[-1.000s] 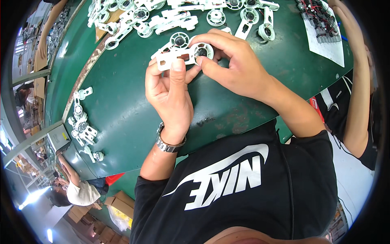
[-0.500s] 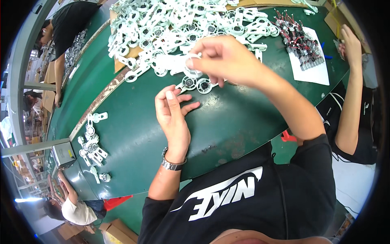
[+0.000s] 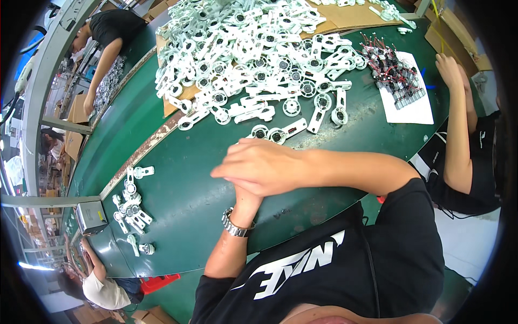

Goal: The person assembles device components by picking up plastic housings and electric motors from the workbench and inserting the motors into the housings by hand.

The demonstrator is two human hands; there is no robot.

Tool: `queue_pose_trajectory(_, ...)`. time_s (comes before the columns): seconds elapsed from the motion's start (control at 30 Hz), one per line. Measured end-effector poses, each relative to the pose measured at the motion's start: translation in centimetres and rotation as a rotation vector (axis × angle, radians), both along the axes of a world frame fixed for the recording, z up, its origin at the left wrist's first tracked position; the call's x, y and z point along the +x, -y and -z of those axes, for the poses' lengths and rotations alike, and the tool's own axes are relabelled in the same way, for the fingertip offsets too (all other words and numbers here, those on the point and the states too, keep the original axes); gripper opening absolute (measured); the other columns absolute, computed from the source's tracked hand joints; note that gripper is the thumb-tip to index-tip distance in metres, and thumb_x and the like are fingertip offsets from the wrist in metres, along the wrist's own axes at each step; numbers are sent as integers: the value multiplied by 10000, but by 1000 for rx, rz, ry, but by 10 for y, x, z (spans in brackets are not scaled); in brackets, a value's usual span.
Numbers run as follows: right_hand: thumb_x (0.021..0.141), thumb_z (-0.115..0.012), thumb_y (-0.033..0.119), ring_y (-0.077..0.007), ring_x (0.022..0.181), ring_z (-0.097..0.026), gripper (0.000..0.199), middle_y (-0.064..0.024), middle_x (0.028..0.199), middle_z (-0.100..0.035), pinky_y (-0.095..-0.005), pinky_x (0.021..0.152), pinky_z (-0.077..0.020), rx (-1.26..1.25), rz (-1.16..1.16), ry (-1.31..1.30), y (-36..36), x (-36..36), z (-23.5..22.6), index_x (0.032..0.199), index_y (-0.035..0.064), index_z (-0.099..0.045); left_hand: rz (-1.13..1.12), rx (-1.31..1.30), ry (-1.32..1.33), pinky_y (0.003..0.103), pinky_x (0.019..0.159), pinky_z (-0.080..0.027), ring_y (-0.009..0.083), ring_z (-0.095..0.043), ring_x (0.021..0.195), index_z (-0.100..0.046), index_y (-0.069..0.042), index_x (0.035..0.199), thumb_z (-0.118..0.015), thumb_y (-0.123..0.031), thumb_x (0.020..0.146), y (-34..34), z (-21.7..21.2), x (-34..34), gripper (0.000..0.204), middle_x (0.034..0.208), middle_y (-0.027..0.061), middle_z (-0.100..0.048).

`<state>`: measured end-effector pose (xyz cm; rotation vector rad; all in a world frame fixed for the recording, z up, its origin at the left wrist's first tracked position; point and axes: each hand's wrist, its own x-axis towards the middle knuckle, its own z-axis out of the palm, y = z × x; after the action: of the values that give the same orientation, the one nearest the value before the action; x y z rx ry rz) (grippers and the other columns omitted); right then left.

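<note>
My right hand [image 3: 264, 164] lies across the top of my left hand [image 3: 247, 201] over the green table. Its fingers are pressed together, and whatever lies under them is hidden. Of my left hand little more than the part near the wrist shows, above a metal watch [image 3: 234, 224]; its fingers are covered. Just beyond the hands, two white plastic parts with round ringed ends [image 3: 277, 135] lie close together. Past these spreads a large heap of similar white plastic parts [image 3: 259, 62], each with a flat arm and a ring around a dark centre.
A small group of white parts [image 3: 129, 208] lies at the left. Wired small motors [image 3: 396, 81] rest on a white sheet [image 3: 423, 113] at the right. A metal box [image 3: 91, 217] stands at the left edge. Co-workers' arms [image 3: 458, 135] show at the sides.
My right hand has come down and toward me, from near the heap's edge onto my left hand. The white ring part at its fingertips is out of sight. The view has shifted slightly.
</note>
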<state>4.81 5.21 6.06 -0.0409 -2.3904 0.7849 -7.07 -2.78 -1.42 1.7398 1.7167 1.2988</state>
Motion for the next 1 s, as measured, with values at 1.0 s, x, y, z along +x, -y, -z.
queue_pose_trajectory(1.0,873,-678,304,-342,1133,-697,435,-189,1195,-731,-443,940,-563,-59,1349,407,-449,175,20,1227,54,-725,39,-100,-84,227,506,-436,104,-594,631,-724,-2,1019,-680,30,930,-13,-30,14,104,921,89,-699)
